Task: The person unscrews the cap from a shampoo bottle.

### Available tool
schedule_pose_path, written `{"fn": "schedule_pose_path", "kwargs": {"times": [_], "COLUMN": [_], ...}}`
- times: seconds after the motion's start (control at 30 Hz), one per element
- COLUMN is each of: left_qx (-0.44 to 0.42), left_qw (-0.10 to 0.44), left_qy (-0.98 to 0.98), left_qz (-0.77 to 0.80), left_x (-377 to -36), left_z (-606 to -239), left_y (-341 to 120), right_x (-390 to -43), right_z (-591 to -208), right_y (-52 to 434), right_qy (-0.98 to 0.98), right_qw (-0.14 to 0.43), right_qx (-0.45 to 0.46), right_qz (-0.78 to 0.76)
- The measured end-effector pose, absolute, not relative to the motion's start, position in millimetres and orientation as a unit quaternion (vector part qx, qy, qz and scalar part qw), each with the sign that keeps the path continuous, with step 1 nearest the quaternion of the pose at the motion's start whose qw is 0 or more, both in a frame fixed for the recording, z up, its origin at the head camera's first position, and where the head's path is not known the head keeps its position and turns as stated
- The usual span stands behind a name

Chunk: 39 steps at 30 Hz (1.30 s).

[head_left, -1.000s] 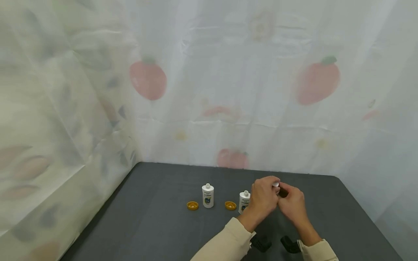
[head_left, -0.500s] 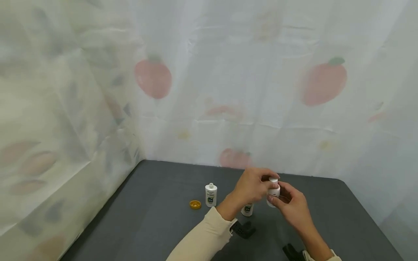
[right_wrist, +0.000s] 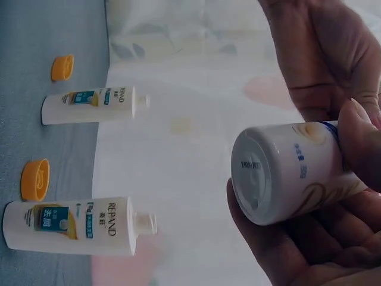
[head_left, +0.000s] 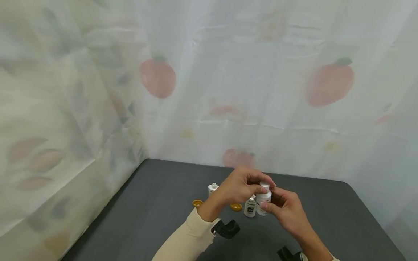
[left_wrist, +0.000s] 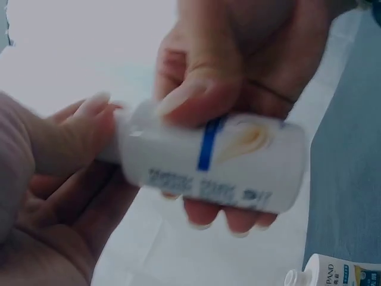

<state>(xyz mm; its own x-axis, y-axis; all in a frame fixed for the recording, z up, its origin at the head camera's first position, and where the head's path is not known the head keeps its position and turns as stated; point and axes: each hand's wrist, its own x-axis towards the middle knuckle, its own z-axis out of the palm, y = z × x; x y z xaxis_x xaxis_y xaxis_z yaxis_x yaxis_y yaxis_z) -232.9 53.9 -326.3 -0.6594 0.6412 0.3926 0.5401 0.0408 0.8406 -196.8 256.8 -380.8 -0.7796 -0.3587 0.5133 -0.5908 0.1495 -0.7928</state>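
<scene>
Right hand (head_left: pixel 285 212) gripping a small white bottle (head_left: pixel 263 198) above the grey bench (head_left: pixel 156 217), left hand (head_left: pixel 240 186) pinching its top, two uncapped bottles (head_left: pixel 249 208) and orange caps (head_left: pixel 236 207) behind

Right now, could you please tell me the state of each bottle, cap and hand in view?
Held bottle: lifted off the table, no cap on it.
Two table bottles: upright, uncapped.
Two orange caps: off, lying on the table.
Right hand: grips the held bottle's body.
Left hand: fingers at its neck.
</scene>
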Motion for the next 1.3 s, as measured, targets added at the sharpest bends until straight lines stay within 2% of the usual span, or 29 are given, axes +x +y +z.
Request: {"fn": "schedule_pose_path", "kwargs": {"times": [0.17, 0.53, 0.67, 0.77, 0.87, 1.0, 1.3], "left_qx": [0.383, 0.333, 0.332, 0.368, 0.405, 0.415, 0.335], "left_qw": [-0.032, -0.115, -0.084, -0.036, -0.015, -0.042, -0.099], "left_qy": [0.745, 0.727, 0.718, 0.710, 0.715, 0.732, 0.747], "left_qz": [0.546, 0.590, 0.605, 0.600, 0.570, 0.539, 0.566], "left_x": [-224.4, -214.5, -213.2, -215.3, -217.5, -218.1, -214.8], "left_z": [-327.2, -328.7, -326.9, -323.5, -319.4, -317.3, -327.3], "left_y": [56.9, 70.3, 67.0, 57.0, 47.4, 43.4, 51.6], "right_x": [-196.1, -185.6, -182.6, -181.6, -181.0, -179.7, -177.9], "right_z": [-376.5, -367.0, -363.0, -360.4, -360.0, -361.0, -361.2], "right_y": [253.3, 241.6, 239.7, 240.7, 240.7, 240.0, 237.4], "right_qy": [-0.754, -0.786, -0.799, -0.801, -0.800, -0.802, -0.813], "right_qw": [0.133, 0.202, 0.216, 0.201, 0.186, 0.175, 0.165], "right_qx": [0.319, 0.243, 0.223, 0.231, 0.247, 0.249, 0.206], "right_qz": [0.558, 0.531, 0.515, 0.513, 0.515, 0.514, 0.519]}}
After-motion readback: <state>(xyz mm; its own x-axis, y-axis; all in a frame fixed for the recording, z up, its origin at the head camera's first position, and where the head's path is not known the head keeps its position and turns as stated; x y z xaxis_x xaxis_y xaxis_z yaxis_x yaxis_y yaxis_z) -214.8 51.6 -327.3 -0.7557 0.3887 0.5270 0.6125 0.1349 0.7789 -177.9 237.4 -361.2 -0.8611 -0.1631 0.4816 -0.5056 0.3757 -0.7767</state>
